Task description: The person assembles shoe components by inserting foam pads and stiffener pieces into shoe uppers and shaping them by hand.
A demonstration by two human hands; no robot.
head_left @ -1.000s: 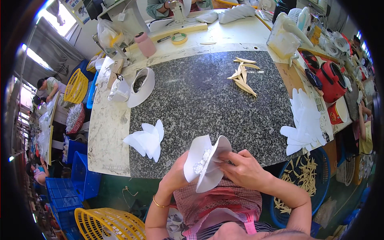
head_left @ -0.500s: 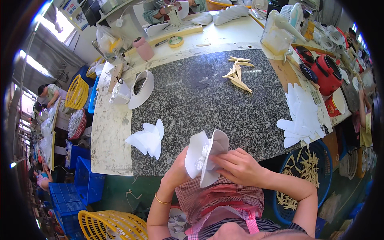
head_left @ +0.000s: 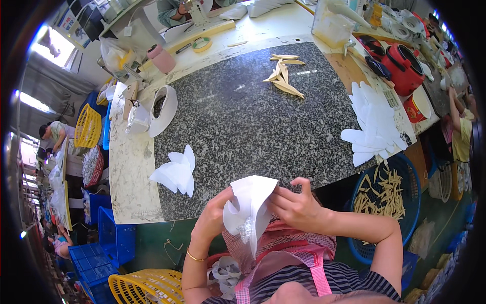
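Both of my hands hold a white curved sheet piece (head_left: pixel 243 207) in front of the table's near edge. It bends to a peak at the top, and a crumpled, shiny white patch shows low on its inner side. My left hand (head_left: pixel 210 218) wraps its left side, the fingertips partly hidden behind it. My right hand (head_left: pixel 296 206) pinches the right edge near the peak, with one finger raised. Left of the hands, a small fan of white petal-shaped pieces (head_left: pixel 176 171) lies on the dark speckled slab (head_left: pixel 228 116).
A white ring-shaped band (head_left: pixel 164 111) stands at the slab's left, beside a clear cup (head_left: pixel 137 119). Beige curved strips (head_left: pixel 283 78) lie at the back. More white pieces (head_left: pixel 372 124) overlap at the right. Below, a blue basket (head_left: pixel 416 202) holds beige strips; a yellow basket (head_left: pixel 147 283) sits lower left.
The white piece has turned in my hands, and its peak now points up and right. My right hand has moved up to its upper edge. The whole view has shifted slightly.
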